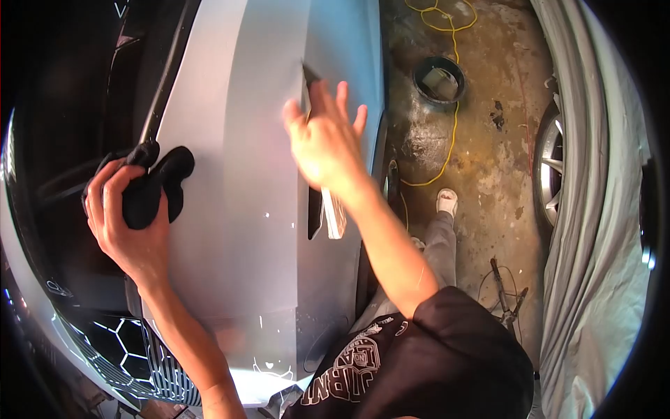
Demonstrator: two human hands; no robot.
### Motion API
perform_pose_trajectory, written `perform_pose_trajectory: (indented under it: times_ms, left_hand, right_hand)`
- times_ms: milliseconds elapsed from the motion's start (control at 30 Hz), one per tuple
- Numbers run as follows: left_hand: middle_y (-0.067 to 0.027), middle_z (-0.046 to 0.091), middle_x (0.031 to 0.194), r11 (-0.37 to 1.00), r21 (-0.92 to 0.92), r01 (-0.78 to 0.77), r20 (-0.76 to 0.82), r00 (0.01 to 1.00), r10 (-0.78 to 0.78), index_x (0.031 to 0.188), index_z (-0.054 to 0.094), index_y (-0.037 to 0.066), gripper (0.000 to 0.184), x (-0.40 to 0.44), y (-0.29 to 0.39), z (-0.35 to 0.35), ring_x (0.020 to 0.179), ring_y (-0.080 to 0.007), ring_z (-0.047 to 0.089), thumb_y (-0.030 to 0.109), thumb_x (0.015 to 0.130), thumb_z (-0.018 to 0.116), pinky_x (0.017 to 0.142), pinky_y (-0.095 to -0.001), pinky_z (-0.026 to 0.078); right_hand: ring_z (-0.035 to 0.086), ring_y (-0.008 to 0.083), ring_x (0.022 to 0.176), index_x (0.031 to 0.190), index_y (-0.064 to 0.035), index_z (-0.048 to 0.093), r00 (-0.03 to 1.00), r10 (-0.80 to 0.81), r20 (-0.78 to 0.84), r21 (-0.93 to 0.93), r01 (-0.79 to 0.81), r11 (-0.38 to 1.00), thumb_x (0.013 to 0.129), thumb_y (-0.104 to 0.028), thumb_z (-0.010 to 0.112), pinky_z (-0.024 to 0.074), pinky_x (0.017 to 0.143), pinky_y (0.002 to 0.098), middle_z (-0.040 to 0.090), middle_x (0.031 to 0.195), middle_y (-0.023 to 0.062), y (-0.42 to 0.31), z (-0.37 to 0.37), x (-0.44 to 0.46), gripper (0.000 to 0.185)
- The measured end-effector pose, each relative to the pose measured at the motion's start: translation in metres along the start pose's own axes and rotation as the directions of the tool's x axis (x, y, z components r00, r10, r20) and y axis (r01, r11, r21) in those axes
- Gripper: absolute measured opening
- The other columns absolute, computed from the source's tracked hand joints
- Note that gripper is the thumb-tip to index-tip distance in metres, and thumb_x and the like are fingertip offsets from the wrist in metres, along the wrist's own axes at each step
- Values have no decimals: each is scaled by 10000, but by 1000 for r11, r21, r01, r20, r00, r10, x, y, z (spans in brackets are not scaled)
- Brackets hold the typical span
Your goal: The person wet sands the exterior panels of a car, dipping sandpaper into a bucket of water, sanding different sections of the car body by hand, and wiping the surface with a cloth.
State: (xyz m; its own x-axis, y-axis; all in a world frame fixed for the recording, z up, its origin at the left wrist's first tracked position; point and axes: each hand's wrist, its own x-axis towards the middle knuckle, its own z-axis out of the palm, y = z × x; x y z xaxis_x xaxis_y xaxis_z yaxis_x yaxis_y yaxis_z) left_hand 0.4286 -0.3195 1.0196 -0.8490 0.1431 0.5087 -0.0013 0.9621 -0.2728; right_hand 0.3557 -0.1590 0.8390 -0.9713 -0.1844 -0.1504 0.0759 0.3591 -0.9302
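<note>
My left hand (115,209) is closed around a bunched black cloth (155,187), held at the lower edge of the dark side window (77,174) of a silver-grey car. Below and right of the window lies the smooth body panel (262,174), which has a few small bright marks. Over the door handle (334,216) and its dark recess, my right hand (324,143) has its fingers spread and is slightly blurred. It hides the middle of the handle; I cannot tell whether the palm touches it.
A dark bucket (438,82) with something pale inside stands on the stained concrete floor (492,157). A yellow cord (452,140) runs past it. At right, a grey cover (593,230) drapes another vehicle with an exposed wheel (551,164). My shoe (447,202) is beside the car.
</note>
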Motion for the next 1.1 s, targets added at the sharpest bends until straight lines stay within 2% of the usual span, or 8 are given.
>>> perform_pose_trajectory:
  times_ms: [133, 200, 267, 400, 600, 800, 900, 1100]
  left_hand:
    - [-50, 678, 1133, 1000, 12, 17, 8, 1000, -17, 968, 685, 112, 384, -3, 0, 1, 1089, -284, 628, 0, 613, 778, 1015, -414, 435]
    - [-51, 680, 1132, 1000, -9, 19, -5, 1000, -19, 973, 687, 114, 386, 0, -1, 1, 1085, -278, 632, 5, 614, 780, 1016, -408, 436]
    - [-48, 680, 1131, 1000, -8, 17, -15, 1000, -17, 972, 689, 115, 382, 2, -2, 1, 1084, -275, 633, 11, 617, 782, 1013, -405, 437]
    - [-40, 678, 1127, 999, -17, 41, -11, 999, -41, 967, 691, 120, 366, 4, 0, 1, 1083, -270, 631, 27, 626, 787, 1002, -401, 444]
    - [-2, 676, 1129, 1000, -28, 1, -45, 999, -2, 963, 700, 152, 365, 3, 2, -3, 1087, -255, 628, 32, 631, 790, 992, -404, 448]
    - [6, 674, 1131, 1000, -24, 0, -43, 999, -1, 965, 698, 154, 370, 0, 1, -2, 1087, -250, 629, 30, 629, 790, 993, -403, 449]
    - [6, 674, 1129, 1000, 0, -7, -22, 1000, 7, 968, 698, 152, 371, 4, 6, -6, 1081, -244, 632, 30, 630, 790, 995, -398, 451]
    - [0, 681, 1118, 1000, 5, -9, -39, 999, 10, 965, 697, 144, 366, 5, 2, -1, 1075, -245, 637, 28, 630, 787, 998, -398, 455]
  right_hand:
    - [78, 456, 1528, 1469, 11, 406, 992, -72, -106, -1, 72, 997, 1067, -536, 262, -7, 1196, 655, 343, 1564, 269, 10, 12, -4, 694]
    - [204, 488, 1492, 1334, 97, 526, 979, 163, 125, 32, -168, 985, 1053, -546, 324, 136, 1199, 633, 442, 1462, 334, 35, -24, 37, 731]
    - [461, 458, 1279, 1245, 70, 571, 962, 266, -56, 202, -250, 947, 1048, -548, 365, 349, 1068, 536, 576, 1255, 300, 58, -47, 41, 680]
    - [661, 406, 953, 1235, 38, 570, 977, 88, -194, 407, -2, 913, 1041, -499, 472, 508, 841, 428, 664, 1002, 233, 70, -48, 4, 579]
    - [221, 394, 1515, 1467, 35, 438, 939, -343, 13, -108, 342, 933, 1060, -458, 407, 77, 1176, 685, 407, 1563, 163, 19, -20, -39, 641]
    - [132, 434, 1531, 1497, 73, 375, 925, -372, 84, -124, 380, 917, 1058, -488, 370, -5, 1154, 718, 330, 1602, 209, 21, -10, -85, 713]
    - [92, 364, 1554, 1589, -107, 280, 962, -243, 123, -23, 247, 969, 1068, -520, 334, -33, 1186, 646, 272, 1653, 94, 16, -23, -40, 667]
    - [55, 376, 1553, 1575, -65, 288, 937, -319, 146, 13, 320, 947, 1067, -537, 309, -57, 1182, 653, 250, 1658, 107, 30, -16, -58, 694]
